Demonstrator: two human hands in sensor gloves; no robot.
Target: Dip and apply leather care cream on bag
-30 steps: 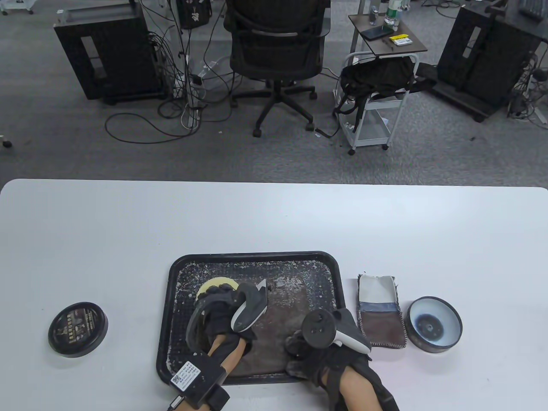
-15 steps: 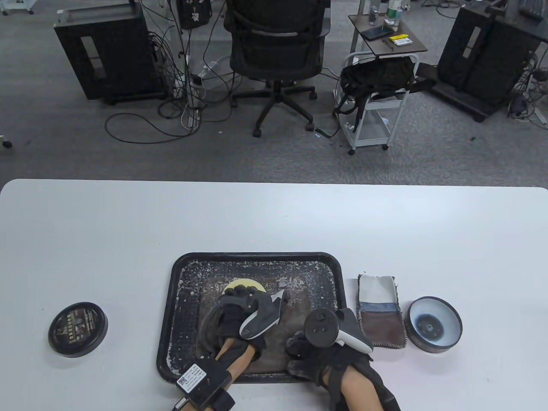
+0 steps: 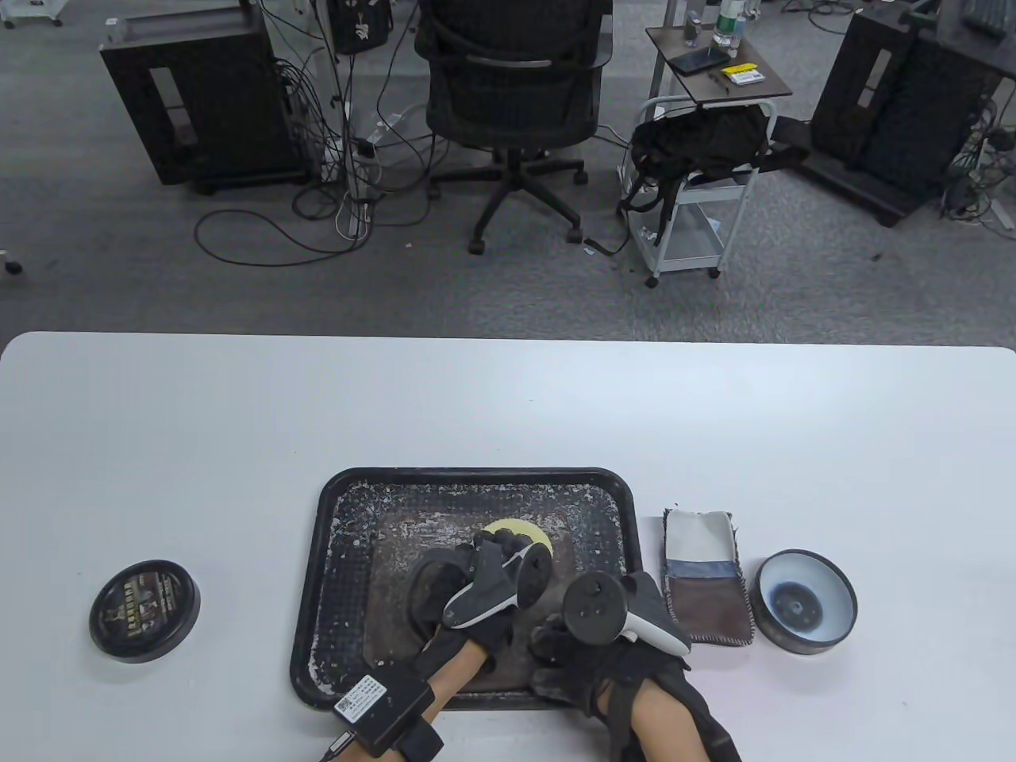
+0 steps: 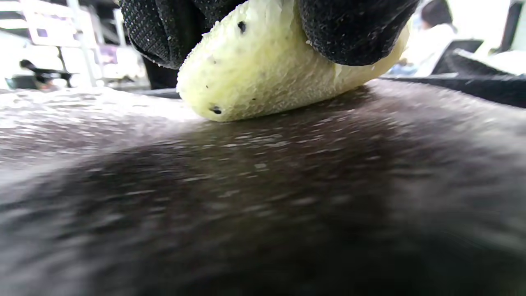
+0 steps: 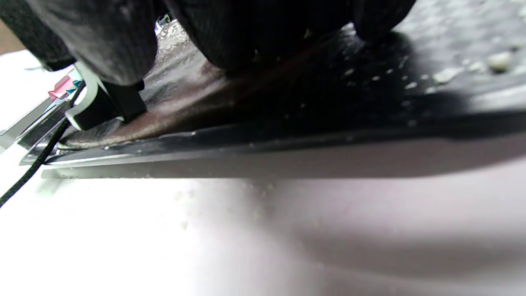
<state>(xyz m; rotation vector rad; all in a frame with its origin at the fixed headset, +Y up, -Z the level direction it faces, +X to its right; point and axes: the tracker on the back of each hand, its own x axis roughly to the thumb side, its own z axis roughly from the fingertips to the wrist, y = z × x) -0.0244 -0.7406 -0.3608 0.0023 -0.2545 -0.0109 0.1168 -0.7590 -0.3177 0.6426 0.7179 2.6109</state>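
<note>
A dark brown leather bag [image 3: 397,575] lies flat in a black tray [image 3: 476,475]. My left hand [image 3: 508,549] grips a pale yellow sponge [image 3: 521,529] and presses it on the bag's far right part. In the left wrist view the sponge [image 4: 263,74] sits under my gloved fingers [image 4: 349,28], its edge touching the streaked leather [image 4: 263,197]. My right hand [image 3: 549,639] rests fingertips-down on the bag's near right corner, holding nothing. In the right wrist view its fingers [image 5: 254,33] press down just inside the tray rim [image 5: 287,137]. The open cream tin [image 3: 805,602] stands to the right of the tray.
The tin's black lid [image 3: 144,610] lies on the table far left of the tray. A small leather and cloth swatch [image 3: 706,575] lies between the tray and the tin. White flecks cover the tray floor. An office chair [image 3: 512,87] and carts stand beyond the table.
My left hand slid the sponge from the bag's far left side across to its far right side. The right hand stayed where it was.
</note>
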